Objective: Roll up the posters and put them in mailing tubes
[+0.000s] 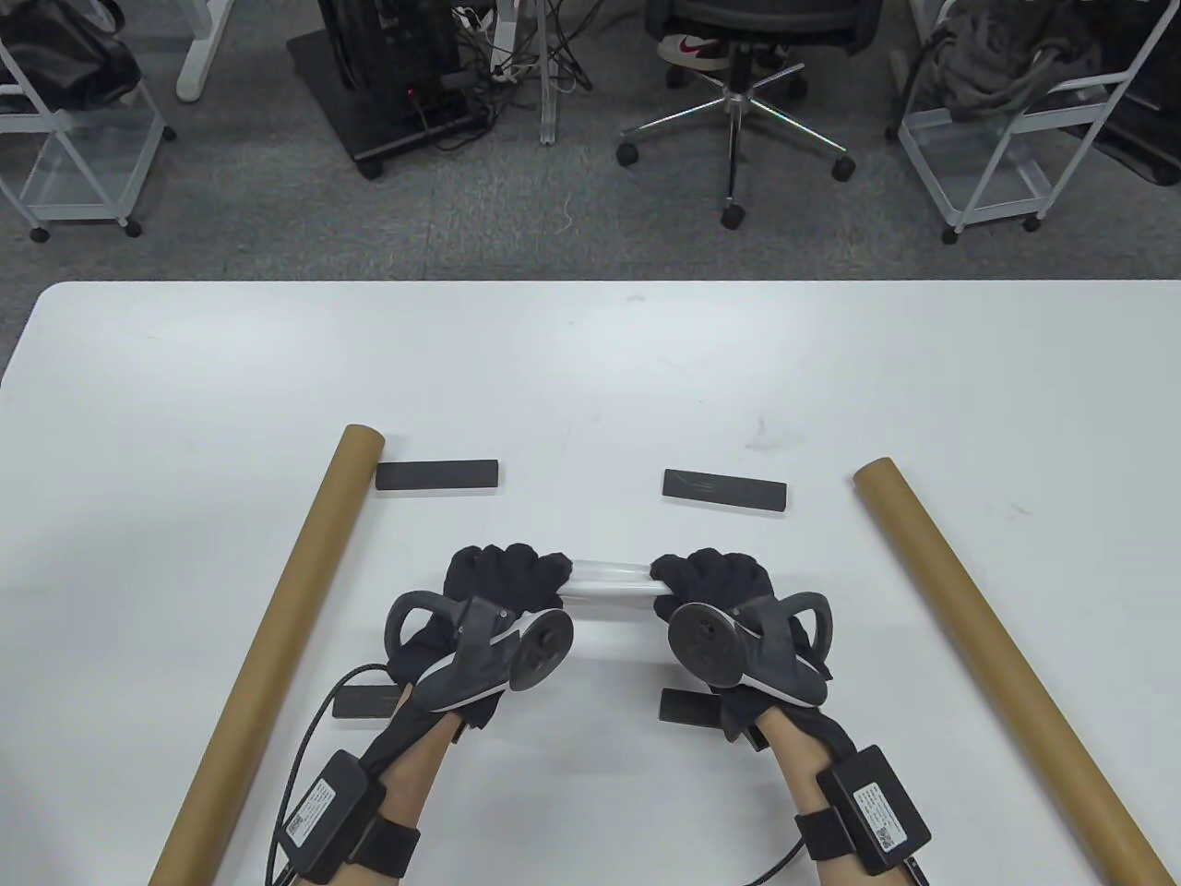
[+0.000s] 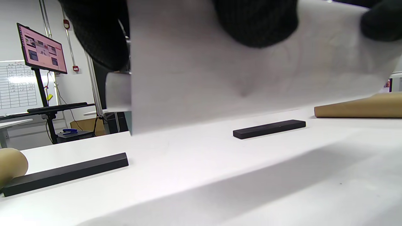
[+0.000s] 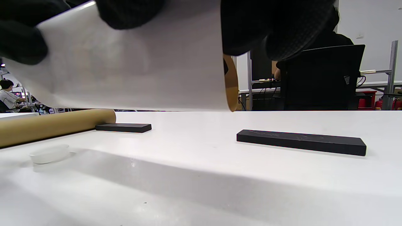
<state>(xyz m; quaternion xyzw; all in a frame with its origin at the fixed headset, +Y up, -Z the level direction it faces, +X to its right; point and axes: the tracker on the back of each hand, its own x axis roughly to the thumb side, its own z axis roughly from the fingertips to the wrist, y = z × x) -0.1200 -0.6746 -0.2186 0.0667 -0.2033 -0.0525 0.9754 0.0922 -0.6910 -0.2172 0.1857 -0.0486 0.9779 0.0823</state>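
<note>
A white poster (image 1: 611, 587) rolled into a narrow roll is held level between both hands, a little above the table. My left hand (image 1: 517, 574) grips its left end and my right hand (image 1: 703, 578) grips its right end. In the left wrist view the roll (image 2: 220, 72) fills the top, with gloved fingers (image 2: 254, 22) wrapped over it. In the right wrist view the roll (image 3: 135, 66) ends at a brownish inner edge, under fingers (image 3: 282, 25). Two brown mailing tubes lie on the table: one on the left (image 1: 277, 646), one on the right (image 1: 996, 655).
Black bar weights lie on the white table (image 1: 590, 369): two beyond the hands (image 1: 438, 475) (image 1: 726, 489) and two near the wrists (image 1: 364, 701) (image 1: 692, 709). A small clear cap (image 3: 48, 153) lies near the left tube (image 3: 53, 125). Chair and carts stand past the far edge.
</note>
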